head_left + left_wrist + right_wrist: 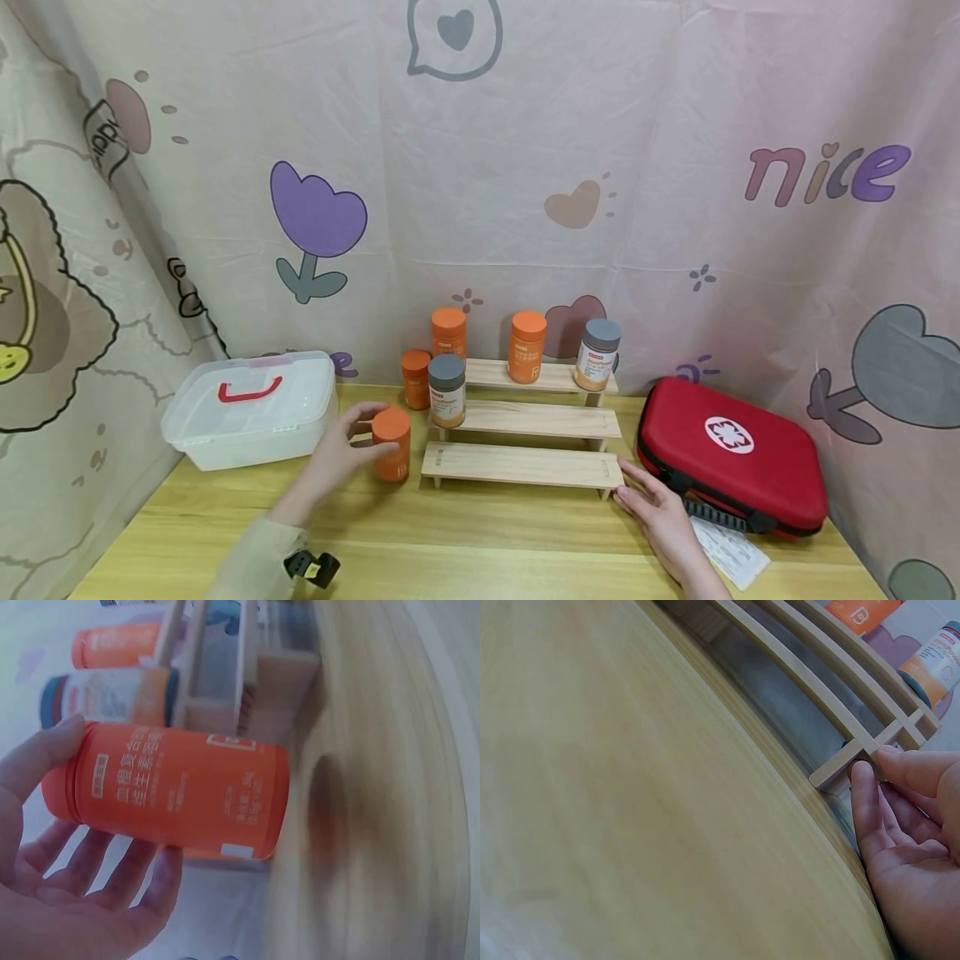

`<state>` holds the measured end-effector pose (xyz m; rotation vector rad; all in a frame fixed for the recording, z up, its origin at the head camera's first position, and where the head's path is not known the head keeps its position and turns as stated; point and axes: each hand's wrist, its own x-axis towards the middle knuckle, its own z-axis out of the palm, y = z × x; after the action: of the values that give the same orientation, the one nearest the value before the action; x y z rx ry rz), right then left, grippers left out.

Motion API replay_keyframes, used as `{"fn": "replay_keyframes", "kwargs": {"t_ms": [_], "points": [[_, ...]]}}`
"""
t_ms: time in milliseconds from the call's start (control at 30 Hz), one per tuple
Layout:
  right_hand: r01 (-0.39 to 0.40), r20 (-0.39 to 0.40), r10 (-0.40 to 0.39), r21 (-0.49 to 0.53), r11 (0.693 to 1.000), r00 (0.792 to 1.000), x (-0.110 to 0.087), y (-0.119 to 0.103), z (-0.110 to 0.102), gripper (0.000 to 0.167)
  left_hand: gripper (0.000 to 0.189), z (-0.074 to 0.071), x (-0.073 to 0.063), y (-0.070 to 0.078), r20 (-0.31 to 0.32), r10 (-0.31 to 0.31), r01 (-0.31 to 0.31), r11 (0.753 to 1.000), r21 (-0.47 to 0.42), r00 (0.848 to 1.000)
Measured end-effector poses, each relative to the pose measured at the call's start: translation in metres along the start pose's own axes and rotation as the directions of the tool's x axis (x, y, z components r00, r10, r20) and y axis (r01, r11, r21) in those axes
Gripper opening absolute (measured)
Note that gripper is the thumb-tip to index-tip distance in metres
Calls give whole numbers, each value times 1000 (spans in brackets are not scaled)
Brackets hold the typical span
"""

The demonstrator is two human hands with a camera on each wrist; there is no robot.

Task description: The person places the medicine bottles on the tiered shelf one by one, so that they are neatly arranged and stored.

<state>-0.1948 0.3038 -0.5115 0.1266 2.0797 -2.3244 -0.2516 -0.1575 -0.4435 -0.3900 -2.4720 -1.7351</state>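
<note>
Facing you, a pale pinkish curtain (465,167) printed with a purple tulip (318,217) and "nice" lettering (862,177) hangs behind your light wood-grain desk (480,546); patterned cloth (45,496) also lines your left.

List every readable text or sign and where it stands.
"nice": backdrop
"血橙复合", "维生素": bottle in left hand; fine print blurred
White emblem: red case
Too small or blurred: paper, grey-lidded jars, other bottles, shelf
Partly hidden: other backdrop letters

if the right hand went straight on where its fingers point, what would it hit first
The wooden stand, at once: the right hand appears to pinch the right end of its lowest tier, though exact contact is unclear.
</note>
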Motion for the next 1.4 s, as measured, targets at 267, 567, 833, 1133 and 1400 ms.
{"fn": "replay_keyframes", "kwargs": {"t_ms": [267,567,833,1133,1400], "points": [[2,2,-2,7,1000,1000,0,-1,0,61,60,12,-17,30,125,10,0,997,-75,992],[-3,-14,3,9,1000,1000,0,-1,0,60,57,40,-16,63,272,78,-38,988,-148,959],[-11,-7,11,8,1000,1000,0,-1,1,60,57,82,3,85,302,119,-61,979,-194,946],[-14,1,14,14,1000,1000,0,-2,1,60,57,119,38,105,220,171,-123,969,-216,960],[-13,-8,13,9,1000,1000,1,-1,1,60,58,139,61,108,55,137,-125,974,-187,989]]}}
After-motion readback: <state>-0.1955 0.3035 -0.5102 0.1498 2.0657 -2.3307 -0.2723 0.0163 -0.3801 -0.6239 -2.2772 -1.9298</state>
